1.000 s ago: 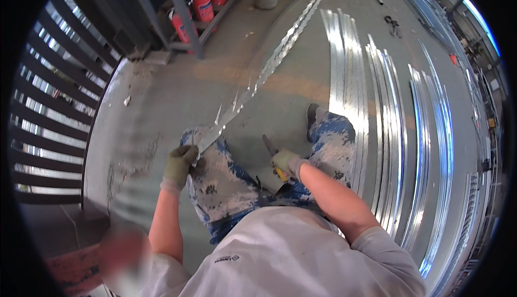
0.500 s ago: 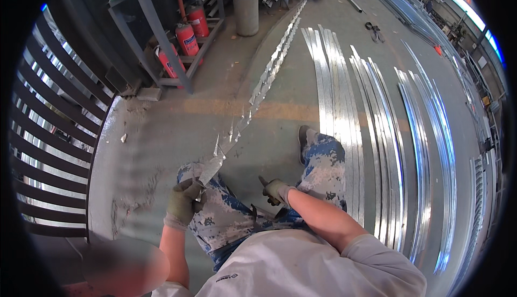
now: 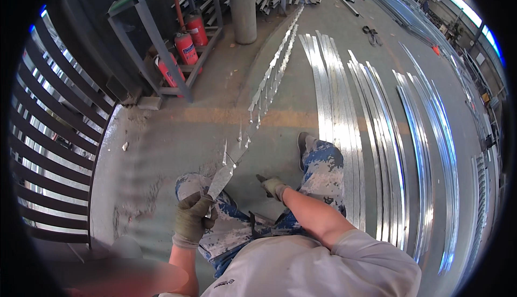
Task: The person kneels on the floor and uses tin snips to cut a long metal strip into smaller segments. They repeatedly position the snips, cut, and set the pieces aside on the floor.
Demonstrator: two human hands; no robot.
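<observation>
Left hand (image 3: 193, 214) grips the long jagged metal strip (image 3: 221, 181).

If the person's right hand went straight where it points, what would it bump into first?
Pointing forward and left, the right hand would probably bump the jagged metal strip held in the left hand. Depth is unclear, so it might miss.

The jagged strip (image 3: 222, 180) is bright, glossy metal; the gloves (image 3: 191, 216) are matt cloth; the camouflage trousers (image 3: 326, 170) are matt cloth too; toward the floor's (image 3: 161, 151) right edge, long bars (image 3: 340, 98) are smooth, shiny metal; near its left edge the surface looks dull, rough.
</observation>
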